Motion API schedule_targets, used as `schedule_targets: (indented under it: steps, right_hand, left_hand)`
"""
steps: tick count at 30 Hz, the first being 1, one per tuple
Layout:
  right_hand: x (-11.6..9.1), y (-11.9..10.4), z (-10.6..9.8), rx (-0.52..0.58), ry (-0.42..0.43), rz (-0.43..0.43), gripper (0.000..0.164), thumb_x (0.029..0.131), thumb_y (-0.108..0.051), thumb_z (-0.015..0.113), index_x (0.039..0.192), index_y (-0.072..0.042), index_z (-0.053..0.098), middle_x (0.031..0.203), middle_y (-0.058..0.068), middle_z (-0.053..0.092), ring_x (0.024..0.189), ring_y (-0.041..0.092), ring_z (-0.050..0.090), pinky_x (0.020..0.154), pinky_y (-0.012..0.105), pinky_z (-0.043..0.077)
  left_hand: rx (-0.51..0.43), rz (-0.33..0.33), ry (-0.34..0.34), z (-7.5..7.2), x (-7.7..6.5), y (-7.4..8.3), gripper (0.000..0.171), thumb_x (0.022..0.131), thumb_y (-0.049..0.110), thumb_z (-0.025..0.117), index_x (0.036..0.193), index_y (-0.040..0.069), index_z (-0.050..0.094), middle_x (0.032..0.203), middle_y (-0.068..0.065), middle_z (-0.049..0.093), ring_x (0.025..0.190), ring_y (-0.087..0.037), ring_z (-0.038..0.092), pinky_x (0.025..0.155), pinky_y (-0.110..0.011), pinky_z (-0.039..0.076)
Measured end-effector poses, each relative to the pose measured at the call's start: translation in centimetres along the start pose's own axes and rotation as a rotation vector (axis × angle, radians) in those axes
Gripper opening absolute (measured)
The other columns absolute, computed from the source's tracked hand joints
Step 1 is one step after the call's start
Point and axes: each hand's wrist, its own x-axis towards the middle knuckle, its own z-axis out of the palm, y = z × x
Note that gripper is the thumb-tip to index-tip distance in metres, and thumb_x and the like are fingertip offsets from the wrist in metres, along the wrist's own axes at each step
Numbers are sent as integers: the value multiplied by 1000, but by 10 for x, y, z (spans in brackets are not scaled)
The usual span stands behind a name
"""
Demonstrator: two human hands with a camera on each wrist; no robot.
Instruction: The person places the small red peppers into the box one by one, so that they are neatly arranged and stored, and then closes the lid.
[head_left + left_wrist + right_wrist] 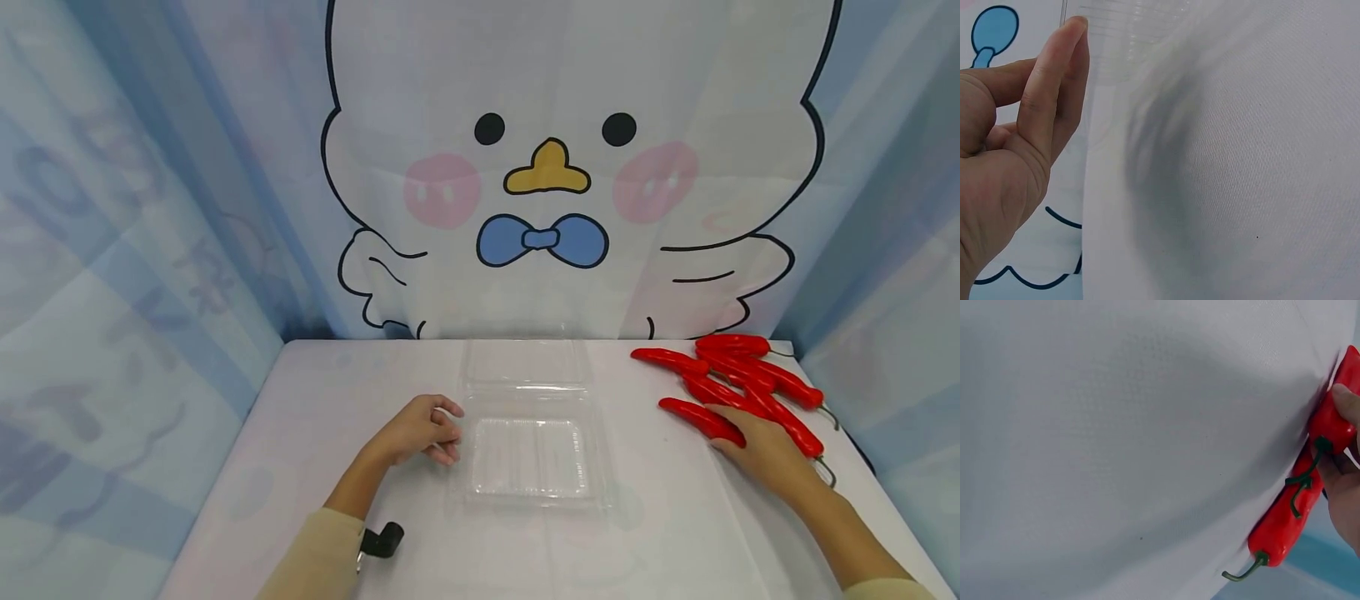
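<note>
In the head view, my right hand (pixel 768 450) grips a red chili pepper (pixel 701 419) at the front of a pile of red chili peppers (pixel 761 379). The right wrist view shows my thumb on the side of this held pepper (pixel 1332 428), near its green stem. Another pepper (pixel 1282 525) lies beside it. My left hand (pixel 425 429) is loosely bent at the left edge of a clear plastic container (pixel 600 467). Nothing shows between its fingers (pixel 1038 94) in the left wrist view. The container lies with its hinged lid (pixel 525 364) folded back, and no peppers are inside.
A white cloth covers the table (pixel 300 433). Behind it hangs a curtain (pixel 547 300) printed with a cartoon bird, and blue curtains (pixel 135 333) flank both sides. A black strap end (pixel 384 540) sticks out at my left wrist.
</note>
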Motion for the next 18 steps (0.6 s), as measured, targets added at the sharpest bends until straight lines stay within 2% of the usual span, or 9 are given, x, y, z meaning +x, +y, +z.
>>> schedule_targets:
  steps: [8, 18]
  right_hand:
    - [-1, -2, -11, 23, -16, -12, 71, 85, -27, 85, 145, -4, 54, 138, 32, 58, 125, 56, 51, 92, 76, 49]
    - [4, -23, -25, -7, 18, -102, 70, 85, -17, 84, 146, -4, 53, 137, 33, 58, 125, 57, 52, 92, 73, 51]
  left_hand:
    - [15, -3, -5, 0, 1, 0, 35, 98, -2, 64, 131, -8, 54, 89, -17, 70, 69, -21, 74, 64, -37, 66]
    - [15, -19, 2, -1, -1, 4, 36, 98, -2, 64, 131, -8, 53, 88, -15, 70, 69, -21, 74, 64, -36, 66]
